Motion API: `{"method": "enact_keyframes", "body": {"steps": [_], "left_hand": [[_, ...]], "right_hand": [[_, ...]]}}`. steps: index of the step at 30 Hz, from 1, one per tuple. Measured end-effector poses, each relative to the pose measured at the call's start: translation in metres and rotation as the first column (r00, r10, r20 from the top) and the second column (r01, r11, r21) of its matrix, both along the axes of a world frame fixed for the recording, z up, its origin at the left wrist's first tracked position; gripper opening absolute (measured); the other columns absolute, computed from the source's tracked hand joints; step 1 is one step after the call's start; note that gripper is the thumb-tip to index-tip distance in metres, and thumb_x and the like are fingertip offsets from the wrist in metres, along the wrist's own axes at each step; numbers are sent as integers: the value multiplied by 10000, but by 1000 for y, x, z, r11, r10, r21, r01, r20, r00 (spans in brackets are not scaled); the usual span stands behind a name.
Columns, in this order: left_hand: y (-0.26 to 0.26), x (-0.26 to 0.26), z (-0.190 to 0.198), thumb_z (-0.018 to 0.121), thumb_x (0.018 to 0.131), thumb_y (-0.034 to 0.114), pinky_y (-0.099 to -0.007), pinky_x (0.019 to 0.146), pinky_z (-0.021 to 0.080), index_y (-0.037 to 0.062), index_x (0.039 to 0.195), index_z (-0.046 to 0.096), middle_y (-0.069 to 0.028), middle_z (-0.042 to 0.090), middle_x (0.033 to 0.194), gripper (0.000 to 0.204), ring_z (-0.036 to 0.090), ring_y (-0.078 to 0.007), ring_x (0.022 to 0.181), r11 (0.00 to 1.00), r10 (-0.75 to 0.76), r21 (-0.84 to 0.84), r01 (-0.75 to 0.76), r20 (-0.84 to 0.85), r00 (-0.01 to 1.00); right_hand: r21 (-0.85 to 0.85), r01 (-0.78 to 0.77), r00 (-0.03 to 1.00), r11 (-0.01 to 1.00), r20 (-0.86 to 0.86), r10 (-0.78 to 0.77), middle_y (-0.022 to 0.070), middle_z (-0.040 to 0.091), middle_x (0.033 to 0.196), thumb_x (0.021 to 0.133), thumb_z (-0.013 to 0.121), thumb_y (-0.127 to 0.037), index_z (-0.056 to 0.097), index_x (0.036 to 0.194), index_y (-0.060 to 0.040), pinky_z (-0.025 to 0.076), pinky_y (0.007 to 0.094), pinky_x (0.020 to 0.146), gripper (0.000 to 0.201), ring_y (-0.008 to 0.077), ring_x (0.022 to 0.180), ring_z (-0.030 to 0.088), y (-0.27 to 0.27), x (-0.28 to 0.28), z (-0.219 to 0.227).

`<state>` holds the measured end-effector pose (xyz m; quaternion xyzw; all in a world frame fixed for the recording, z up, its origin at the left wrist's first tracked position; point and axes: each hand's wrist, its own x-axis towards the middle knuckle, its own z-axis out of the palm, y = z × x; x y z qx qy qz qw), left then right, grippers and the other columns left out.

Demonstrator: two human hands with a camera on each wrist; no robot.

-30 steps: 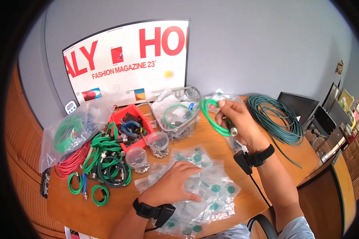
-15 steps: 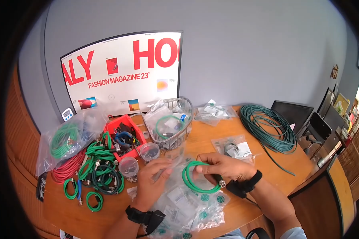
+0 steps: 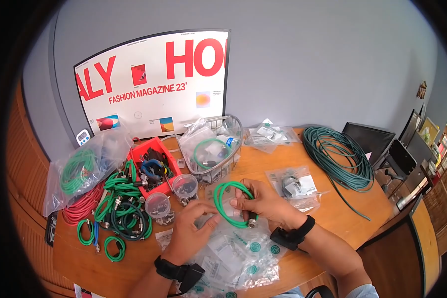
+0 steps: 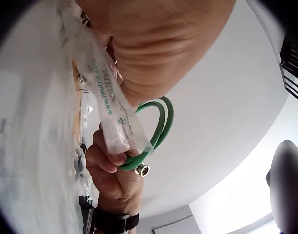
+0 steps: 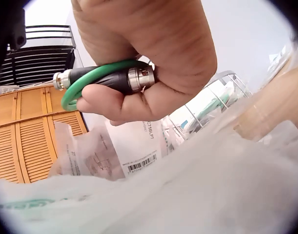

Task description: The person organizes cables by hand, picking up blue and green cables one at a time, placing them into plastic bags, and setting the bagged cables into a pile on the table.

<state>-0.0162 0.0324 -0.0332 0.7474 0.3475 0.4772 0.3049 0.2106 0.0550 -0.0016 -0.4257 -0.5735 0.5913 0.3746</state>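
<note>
A short coiled green cable (image 3: 221,208) with metal bayonet connectors is gripped in my right hand (image 3: 258,198) above the front of the table. Its black-bodied connector ends (image 5: 97,78) lie side by side within the curled fingers in the right wrist view. Facing it, my left hand (image 3: 191,231) pinches a clear plastic bag (image 4: 110,102) printed in green, which overlaps the cable loop in the left wrist view. Beneath both hands spreads a pile of clear printed bags (image 3: 233,263), some with white labels inside.
Green cables (image 3: 116,198) are heaped at the left, by a red bin (image 3: 171,159) of tools. Small clear tubs (image 3: 158,204) hold metal parts. A wire basket (image 3: 238,144) stands behind. Rightward are a bagged item (image 3: 295,186) and a large dark green cable coil (image 3: 333,154).
My right hand has brought the green cable from the back right to the middle, beside the left hand. My left hand has risen from the pile with a clear bag.
</note>
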Motion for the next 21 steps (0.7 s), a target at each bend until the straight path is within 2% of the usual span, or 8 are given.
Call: {"method": "enact_keyframes", "body": {"steps": [5, 7, 8, 10, 14, 16, 20, 21], "left_hand": [[5, -4, -8, 731, 856, 18, -318, 755, 514, -26, 920, 711, -109, 698, 915, 80, 652, -210, 824, 995, 92, -38, -92, 9, 996], [3, -3, -3, 725, 855, 6, -294, 718, 514, -27, 893, 715, -102, 699, 916, 51, 647, -184, 784, 985, 168, -45, -165, 64, 984], [4, -3, -5, 725, 855, 6, -294, 718, 514, -27, 893, 715, -102, 699, 916, 51, 647, -184, 784, 985, 169, -46, -166, 65, 983], [7, -2, -8, 728, 843, 1, -278, 692, 511, -16, 906, 720, -96, 701, 928, 65, 637, -170, 756, 992, 126, -11, -126, 62, 990], [4, 1, -6, 738, 832, 4, -279, 691, 511, -3, 927, 727, -97, 704, 941, 96, 634, -166, 746, 993, 119, -8, -119, 22, 993], [2, 0, -3, 741, 827, 5, -282, 694, 516, 10, 964, 733, -98, 706, 955, 138, 635, -164, 750, 991, 130, -8, -130, -19, 991], [2, 3, -5, 737, 828, 2, -288, 703, 518, 13, 989, 734, -103, 711, 973, 161, 638, -162, 754, 997, 30, -71, -29, 8, 1000], [1, 4, -4, 735, 828, 1, -290, 712, 519, 13, 989, 733, -103, 713, 978, 161, 640, -163, 766, 999, 3, -49, -3, 12, 1000]], "right_hand": [[28, -68, 995, 997, 69, 66, 7, 625, 786, 945, 712, -143, 534, 985, -53, 479, 227, 526, 204, 91, 590, 598, 2, 7, 4], [288, -142, 932, 947, 361, 29, 28, 647, 801, 953, 687, -123, 539, 1057, -21, 505, 248, 566, 208, 113, 635, 624, 3, 16, 0], [286, -143, 931, 947, 363, 31, 28, 647, 801, 953, 687, -123, 539, 1057, -21, 505, 248, 566, 208, 113, 635, 624, 3, 20, 1], [345, -257, 825, 903, 565, 19, 53, 670, 833, 961, 658, -121, 530, 1187, 7, 520, 266, 604, 289, 126, 685, 646, 0, 28, 7], [373, -271, 835, 887, 549, 25, 70, 683, 846, 967, 639, -129, 558, 1231, 7, 522, 273, 619, 307, 130, 704, 656, -7, 39, 19], [211, -325, 838, 922, 516, 177, 63, 690, 825, 983, 610, -137, 605, 1207, 5, 521, 271, 610, 265, 122, 692, 654, -2, 48, 19], [204, -219, 821, 954, 567, 68, 47, 687, 791, 986, 599, -130, 641, 1155, 7, 523, 281, 601, 221, 113, 672, 653, -9, 39, 30], [248, -165, 849, 955, 529, 9, 86, 691, 764, 968, 607, -133, 652, 1120, 21, 528, 313, 618, 221, 155, 679, 673, -8, 34, 26]]}}
